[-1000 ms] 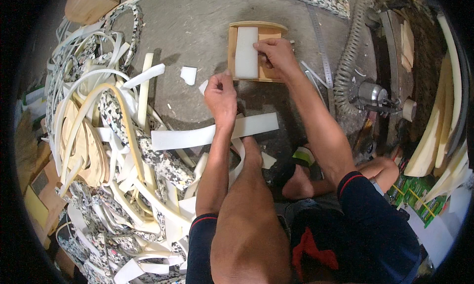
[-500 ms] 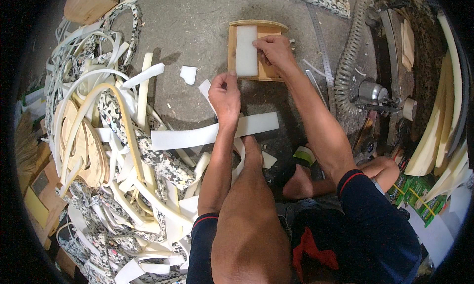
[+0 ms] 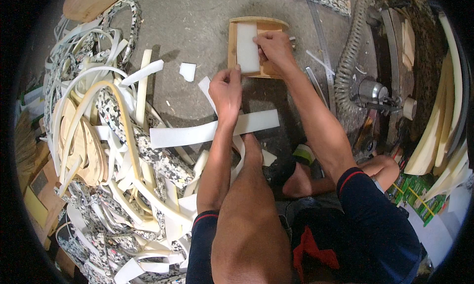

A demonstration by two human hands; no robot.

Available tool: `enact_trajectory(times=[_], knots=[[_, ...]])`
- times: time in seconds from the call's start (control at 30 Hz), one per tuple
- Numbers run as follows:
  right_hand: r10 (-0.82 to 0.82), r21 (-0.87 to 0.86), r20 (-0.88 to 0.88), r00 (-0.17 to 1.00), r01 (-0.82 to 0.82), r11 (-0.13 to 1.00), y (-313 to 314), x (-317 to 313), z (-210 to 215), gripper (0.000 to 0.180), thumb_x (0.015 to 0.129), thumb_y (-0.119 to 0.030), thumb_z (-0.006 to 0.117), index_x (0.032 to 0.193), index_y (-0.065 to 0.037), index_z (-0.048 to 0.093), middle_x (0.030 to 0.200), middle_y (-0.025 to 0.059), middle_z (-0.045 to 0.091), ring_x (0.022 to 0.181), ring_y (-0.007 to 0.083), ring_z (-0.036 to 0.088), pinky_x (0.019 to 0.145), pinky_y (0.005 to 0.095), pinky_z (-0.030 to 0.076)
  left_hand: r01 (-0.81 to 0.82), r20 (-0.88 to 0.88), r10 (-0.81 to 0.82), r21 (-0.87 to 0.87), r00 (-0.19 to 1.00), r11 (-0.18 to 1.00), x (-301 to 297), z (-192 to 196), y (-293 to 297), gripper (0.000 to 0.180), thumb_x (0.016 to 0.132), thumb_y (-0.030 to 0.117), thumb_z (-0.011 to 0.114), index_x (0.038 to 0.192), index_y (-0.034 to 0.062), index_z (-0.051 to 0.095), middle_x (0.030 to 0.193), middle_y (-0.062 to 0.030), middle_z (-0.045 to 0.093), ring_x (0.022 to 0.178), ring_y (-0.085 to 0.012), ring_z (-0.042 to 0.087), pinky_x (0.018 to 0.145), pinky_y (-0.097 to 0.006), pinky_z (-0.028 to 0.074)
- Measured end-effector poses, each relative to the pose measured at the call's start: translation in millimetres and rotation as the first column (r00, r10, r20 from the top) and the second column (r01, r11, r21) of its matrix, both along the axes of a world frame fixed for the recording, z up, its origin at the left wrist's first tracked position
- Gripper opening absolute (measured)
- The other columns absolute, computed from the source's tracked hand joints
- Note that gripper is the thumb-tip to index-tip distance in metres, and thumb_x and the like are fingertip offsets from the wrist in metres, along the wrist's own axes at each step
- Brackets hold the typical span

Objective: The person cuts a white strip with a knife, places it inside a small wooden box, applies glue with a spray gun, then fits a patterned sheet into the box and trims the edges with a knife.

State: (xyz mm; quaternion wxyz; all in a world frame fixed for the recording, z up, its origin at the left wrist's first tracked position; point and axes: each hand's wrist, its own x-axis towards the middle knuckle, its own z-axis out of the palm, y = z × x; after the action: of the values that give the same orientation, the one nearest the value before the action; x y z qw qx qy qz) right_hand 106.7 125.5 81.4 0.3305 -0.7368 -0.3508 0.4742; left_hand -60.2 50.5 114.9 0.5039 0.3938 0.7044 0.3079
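Note:
A rectangular piece of white foam [image 3: 247, 52] lies over the left part of a shallow wooden box [image 3: 232, 49] with a curved far edge, on the floor in front of me. My right hand [image 3: 276, 49] is closed, its thumb and forefinger pinching the foam's right edge. Closer to me, my left hand [image 3: 226, 91] is also closed, with its fingertips at the foam's near left corner. Beneath my left forearm runs a long white foam strip [image 3: 182, 136]. A narrower white piece [image 3: 206, 89] is partly hidden behind my left hand.
Tangled foam offcuts [image 3: 133, 173] and speckled foam fill the left side. A small white scrap [image 3: 187, 72] lies on the concrete floor [image 3: 197, 17]. To the right are a metal ruler [image 3: 326, 62], a coiled hose [image 3: 348, 62] and a metal tool [image 3: 373, 92]. Long foam strips [image 3: 434, 121] stand far right.
My left fingertips have moved slightly up onto the foam's near left corner. The right hand keeps its pinch on the foam's right edge.

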Motion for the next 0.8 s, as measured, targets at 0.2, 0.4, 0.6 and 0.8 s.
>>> enact_trajectory(times=[0.2,0.4,0.6,0.8], knots=[[0.01,0.015,-0.076,0.997,-0.009,1.0,-2,-2,9,0.019,0.086,-0.017,0.075,0.085,0.002,0.074,0.063,0.0049,0.065,0.051,0.0125,0.061,0.047,0.0296,0.049,0.041,-0.02,-0.041,0.02,0.999,0.999,0,-1,9,0.035,0.093,0.026,0.069,0.092,-0.0084,0.072,0.07,-0.0132,0.068,0.065,-0.016,0.061,0.065,-0.035,0.05],[0.188,-0.127,-0.146,0.971,-0.206,0.97,-11,7,26,0.016,0.086,-0.014,0.075,0.084,0.001,0.069,0.064,0.0043,0.063,0.053,0.0116,0.059,0.046,0.0266,0.046,0.038,-0.003,-0.038,0.016,0.999,0.999,-3,-14,9,0.03,0.093,0.022,0.069,0.092,-0.0072,0.072,0.072,-0.0117,0.069,0.066,-0.0155,0.061,0.065,-0.033,0.05],[0.085,-0.1,-0.295,0.952,-0.12,0.988,-14,3,24,0.016,0.085,-0.007,0.075,0.087,0.006,0.065,0.068,0.0103,0.066,0.051,0.0156,0.061,0.043,0.0283,0.05,-0.135,0.154,0.107,0.183,0.982,0.974,-18,-34,16,0.018,0.093,0.014,0.071,0.095,-0.0033,0.073,0.081,-0.0051,0.07,0.072,-0.0108,0.059,0.067,-0.028,0.048],[0.082,-0.091,-0.227,0.971,-0.105,0.99,-16,-1,18,0.015,0.085,-0.006,0.074,0.086,0.006,0.065,0.07,0.0107,0.067,0.056,0.0164,0.066,0.046,0.03,0.055,-0.205,0.173,0.181,0.137,0.968,0.969,-39,-41,19,0.013,0.091,0.012,0.076,0.093,0.0,0.073,0.084,-0.0012,0.069,0.074,-0.0087,0.056,0.07,-0.025,0.045]])
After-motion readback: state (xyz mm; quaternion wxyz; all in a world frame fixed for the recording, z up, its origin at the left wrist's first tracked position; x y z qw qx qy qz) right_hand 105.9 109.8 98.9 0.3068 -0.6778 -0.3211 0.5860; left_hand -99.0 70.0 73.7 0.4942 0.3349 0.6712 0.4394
